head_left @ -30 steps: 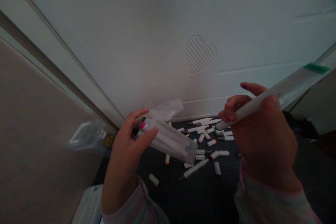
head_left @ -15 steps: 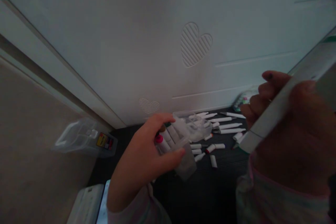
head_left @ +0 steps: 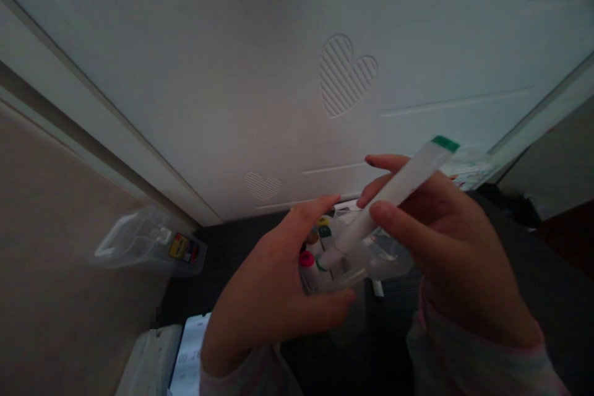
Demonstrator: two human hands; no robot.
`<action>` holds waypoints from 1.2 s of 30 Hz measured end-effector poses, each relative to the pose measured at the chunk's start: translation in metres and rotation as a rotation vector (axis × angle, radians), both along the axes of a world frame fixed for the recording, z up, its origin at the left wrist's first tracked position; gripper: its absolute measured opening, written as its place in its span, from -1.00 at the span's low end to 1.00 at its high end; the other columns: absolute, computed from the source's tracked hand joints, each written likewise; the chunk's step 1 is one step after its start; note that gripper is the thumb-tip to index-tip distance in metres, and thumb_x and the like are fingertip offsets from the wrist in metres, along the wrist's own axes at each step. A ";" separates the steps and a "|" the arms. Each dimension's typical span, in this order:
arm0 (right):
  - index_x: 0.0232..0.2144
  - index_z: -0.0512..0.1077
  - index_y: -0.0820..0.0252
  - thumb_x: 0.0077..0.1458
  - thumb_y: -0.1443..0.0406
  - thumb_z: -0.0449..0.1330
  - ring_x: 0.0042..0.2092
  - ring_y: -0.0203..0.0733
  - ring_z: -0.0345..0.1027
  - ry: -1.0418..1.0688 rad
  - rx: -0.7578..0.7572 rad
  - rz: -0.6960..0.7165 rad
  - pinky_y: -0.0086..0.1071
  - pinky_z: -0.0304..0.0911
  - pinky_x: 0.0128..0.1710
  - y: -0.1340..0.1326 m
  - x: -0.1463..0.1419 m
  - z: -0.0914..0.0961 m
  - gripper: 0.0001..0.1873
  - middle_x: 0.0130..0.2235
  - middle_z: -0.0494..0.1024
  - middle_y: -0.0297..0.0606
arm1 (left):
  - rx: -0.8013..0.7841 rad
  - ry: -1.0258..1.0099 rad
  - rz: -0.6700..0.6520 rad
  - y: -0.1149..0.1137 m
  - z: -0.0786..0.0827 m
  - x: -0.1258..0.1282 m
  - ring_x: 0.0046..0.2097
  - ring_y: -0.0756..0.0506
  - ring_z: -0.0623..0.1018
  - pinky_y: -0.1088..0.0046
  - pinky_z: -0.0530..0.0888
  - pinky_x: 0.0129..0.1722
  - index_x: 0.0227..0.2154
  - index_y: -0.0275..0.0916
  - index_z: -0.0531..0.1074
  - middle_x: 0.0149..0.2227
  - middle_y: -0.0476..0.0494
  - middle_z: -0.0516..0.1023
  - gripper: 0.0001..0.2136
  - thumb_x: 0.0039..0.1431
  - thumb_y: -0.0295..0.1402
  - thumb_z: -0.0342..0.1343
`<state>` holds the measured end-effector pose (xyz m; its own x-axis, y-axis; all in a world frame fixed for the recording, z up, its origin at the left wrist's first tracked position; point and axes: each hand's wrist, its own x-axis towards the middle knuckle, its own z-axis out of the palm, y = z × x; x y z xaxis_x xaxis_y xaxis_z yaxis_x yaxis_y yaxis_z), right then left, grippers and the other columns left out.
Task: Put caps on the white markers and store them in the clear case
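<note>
On the phone (head_left: pixel 189 341) to my left I can read "00" and then a 2; the digit after it is unclear. The yellow and red label (head_left: pixel 184 249) on the see-through box (head_left: pixel 139 240) is too blurred to read.

The left hand (head_left: pixel 273 284) covers much of the open, clear plastic case (head_left: pixel 355 276), hiding its left wall. The long white marker with a green end (head_left: pixel 403 182) is slightly blurred and partly covered by the right hand's (head_left: pixel 445 238) thumb; whether its lower end touches anything inside cannot be told. The white, pink-topped marker (head_left: pixel 307 259) shows only its upper part. Print on the small yellow-and-red label (head_left: pixel 184 248) is too small to read. The bottom edge cuts off the bright-screened phone (head_left: pixel 189 352), its digits blurred, and both pastel sleeves (head_left: pixel 482 359). The right hand partly hides the clear, colour-flecked packet (head_left: pixel 469 168).
</note>
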<state>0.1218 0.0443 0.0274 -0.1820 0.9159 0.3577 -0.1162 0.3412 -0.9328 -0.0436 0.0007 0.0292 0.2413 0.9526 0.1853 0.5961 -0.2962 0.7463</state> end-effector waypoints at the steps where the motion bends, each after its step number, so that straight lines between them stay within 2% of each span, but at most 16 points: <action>1: -0.14 0.34 -0.05 -0.07 0.32 0.20 -0.41 -0.31 0.34 -0.024 0.004 0.011 -0.47 0.30 -0.50 0.000 -0.001 0.000 -0.62 -0.39 0.45 -0.36 | 0.003 -0.005 0.000 0.000 0.000 0.001 0.05 -0.15 0.33 0.38 0.31 0.01 0.08 0.02 0.07 0.09 0.00 0.26 -0.27 -0.21 -0.36 0.23; 7: 0.09 0.02 -0.12 -0.12 0.35 0.23 -0.36 -0.23 0.38 -0.084 0.063 0.031 -0.33 0.36 -0.38 -0.001 -0.006 -0.003 -0.25 -0.35 0.48 -0.37 | -0.017 -0.014 0.002 0.000 0.000 0.002 0.06 -0.15 0.31 0.34 0.29 0.03 0.09 0.02 0.06 0.10 -0.01 0.25 -0.26 -0.22 -0.37 0.23; 9: 0.11 -0.03 -0.15 -0.11 0.37 0.22 -0.36 -0.25 0.38 -0.115 0.107 0.043 -0.33 0.35 -0.36 -0.002 -0.006 -0.004 -0.21 -0.32 0.47 -0.37 | -0.033 -0.023 0.007 0.000 -0.001 0.001 0.07 -0.15 0.32 0.32 0.28 0.04 0.10 0.02 0.03 0.10 -0.02 0.25 -0.23 -0.22 -0.37 0.23; 15: -0.02 0.25 -0.04 -0.03 0.31 0.16 -0.30 -0.25 0.36 -0.456 0.278 0.140 -0.40 0.31 -0.37 -0.001 -0.004 -0.004 -0.54 -0.24 0.47 -0.31 | -0.059 -0.044 0.051 0.000 -0.005 -0.003 0.09 -0.23 0.29 0.23 0.31 0.02 0.16 0.05 -0.12 0.14 -0.06 0.18 -0.13 -0.23 -0.29 0.24; 19: -0.08 0.33 -0.05 0.02 0.29 0.12 -0.28 -0.25 0.35 -0.616 0.372 0.188 -0.34 0.27 -0.27 0.000 -0.006 -0.002 -0.64 -0.23 0.50 -0.36 | -0.053 -0.058 0.051 0.000 -0.006 -0.004 0.10 -0.23 0.28 0.21 0.26 0.06 0.17 0.05 -0.18 0.13 -0.08 0.20 -0.09 -0.24 -0.28 0.24; 23: -0.14 0.38 -0.04 0.04 0.31 0.10 -0.32 -0.26 0.36 -0.639 0.434 0.216 -0.31 0.25 -0.23 0.002 -0.009 -0.003 -0.70 -0.29 0.53 -0.39 | -0.058 -0.089 0.049 0.001 -0.006 -0.004 0.09 -0.23 0.29 0.18 0.25 0.06 0.17 0.03 -0.16 0.12 -0.11 0.20 -0.09 -0.26 -0.30 0.24; 28: -0.24 0.43 0.07 0.07 0.33 0.05 -0.19 -0.24 0.35 -0.630 0.432 0.263 -0.30 0.24 -0.16 0.003 -0.008 -0.005 -0.78 -0.25 0.52 -0.35 | -0.034 -0.057 0.020 0.002 -0.008 -0.005 0.08 -0.19 0.30 0.24 0.27 0.06 0.16 0.07 -0.15 0.14 -0.06 0.17 -0.11 -0.24 -0.32 0.24; 32: -0.17 0.39 0.06 0.08 0.38 0.02 -0.17 -0.26 0.35 -0.589 0.380 0.190 -0.35 0.25 -0.18 0.001 -0.005 -0.002 -0.73 -0.19 0.50 -0.34 | -0.019 -0.026 0.020 0.002 -0.008 -0.005 0.12 -0.17 0.25 0.25 0.20 0.11 0.15 0.09 -0.14 0.15 -0.02 0.16 -0.12 -0.24 -0.32 0.25; 36: -0.26 0.42 0.06 0.07 0.36 0.04 -0.24 -0.27 0.37 -0.475 0.337 0.067 -0.39 0.27 -0.26 -0.002 0.000 0.001 -0.79 -0.26 0.50 -0.35 | -0.009 -0.046 0.043 0.001 -0.007 -0.006 0.11 -0.19 0.25 0.22 0.20 0.10 0.14 0.08 -0.12 0.14 -0.04 0.17 -0.14 -0.22 -0.31 0.24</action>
<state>0.1219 0.0424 0.0287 -0.4466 0.7470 0.4925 0.2565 0.6342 -0.7294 -0.0493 0.0021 0.0226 0.1914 0.9636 0.1864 0.5732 -0.2639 0.7758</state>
